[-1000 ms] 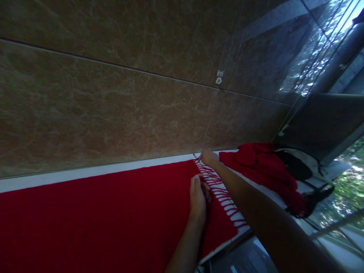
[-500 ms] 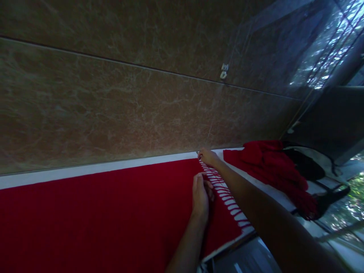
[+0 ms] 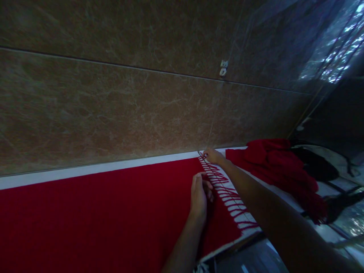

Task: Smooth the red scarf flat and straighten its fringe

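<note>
Little has shifted since the earlier pictures: both hands stay at the same fringed end, and the view has swung slightly, so less of the window shows at the right.

- Red cloth: lies spread flat over a long white ledge, reaching from the near left to its fringed end. Its body looks smooth, with no folds showing.
- Left hand: rests on the cloth where the fringe starts, fingers curled in toward the palm. Whether they nip a strand cannot be told.
- Fringe: red strands lie across the white ledge. The near ones sit roughly side by side, while those by the left hand cross and slant.
- Right hand: reaches past the left hand to the far corner of the fringe, next to the wall, fingertips bunched together and pinching the last strand there.
- Judgement: the cloth itself seems laid out already. Straightening the fringe looks partly done, with the far and middle strands left.
- Crumpled red cloth: heaped on the ledge beyond the fringe, apart from it.
- Dark bag: just behind that heap.
- Marble wall: rises from the ledge and carries a small white fitting.
</note>
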Action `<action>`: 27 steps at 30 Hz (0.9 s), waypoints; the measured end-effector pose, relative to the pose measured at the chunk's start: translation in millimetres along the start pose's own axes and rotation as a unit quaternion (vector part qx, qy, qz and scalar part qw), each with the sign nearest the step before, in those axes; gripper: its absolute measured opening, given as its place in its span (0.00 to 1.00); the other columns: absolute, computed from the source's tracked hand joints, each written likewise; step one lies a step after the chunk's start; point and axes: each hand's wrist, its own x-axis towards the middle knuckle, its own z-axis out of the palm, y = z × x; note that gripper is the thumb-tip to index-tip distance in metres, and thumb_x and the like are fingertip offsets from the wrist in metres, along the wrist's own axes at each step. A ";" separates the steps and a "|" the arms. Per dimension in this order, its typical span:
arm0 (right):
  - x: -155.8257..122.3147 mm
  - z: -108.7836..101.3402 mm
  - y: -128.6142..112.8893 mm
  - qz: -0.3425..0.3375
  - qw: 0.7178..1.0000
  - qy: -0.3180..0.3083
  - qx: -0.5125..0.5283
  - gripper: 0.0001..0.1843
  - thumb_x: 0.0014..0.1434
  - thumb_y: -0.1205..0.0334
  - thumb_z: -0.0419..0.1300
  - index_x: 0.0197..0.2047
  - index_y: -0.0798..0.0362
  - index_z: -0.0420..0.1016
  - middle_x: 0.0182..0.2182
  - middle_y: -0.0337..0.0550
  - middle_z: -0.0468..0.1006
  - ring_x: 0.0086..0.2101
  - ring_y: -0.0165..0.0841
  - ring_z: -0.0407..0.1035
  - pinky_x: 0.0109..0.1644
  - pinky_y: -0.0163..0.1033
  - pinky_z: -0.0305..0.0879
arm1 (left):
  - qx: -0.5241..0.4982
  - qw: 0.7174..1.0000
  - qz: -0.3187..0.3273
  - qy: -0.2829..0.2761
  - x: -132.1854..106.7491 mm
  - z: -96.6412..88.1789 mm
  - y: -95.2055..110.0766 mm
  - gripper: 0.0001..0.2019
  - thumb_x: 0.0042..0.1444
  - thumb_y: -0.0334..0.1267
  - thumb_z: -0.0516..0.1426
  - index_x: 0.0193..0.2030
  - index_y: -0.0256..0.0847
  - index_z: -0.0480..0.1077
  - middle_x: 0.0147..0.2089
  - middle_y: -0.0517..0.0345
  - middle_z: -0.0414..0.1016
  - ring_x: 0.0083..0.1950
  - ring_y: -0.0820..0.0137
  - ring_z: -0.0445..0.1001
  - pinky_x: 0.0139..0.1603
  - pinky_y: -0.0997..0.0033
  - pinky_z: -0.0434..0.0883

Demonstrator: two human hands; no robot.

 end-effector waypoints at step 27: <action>-2.0 -9.8 0.4 -0.079 0.996 0.002 -0.047 0.11 0.65 0.65 0.60 0.48 0.52 0.82 0.52 0.48 0.79 0.51 0.39 0.73 0.54 0.43 0.68 | 0.029 1.000 0.006 0.011 -3.7 3.0 2.6 0.37 0.46 0.72 0.62 0.49 0.41 0.65 0.26 0.68 0.68 0.18 0.80 0.54 0.17 0.77 0.55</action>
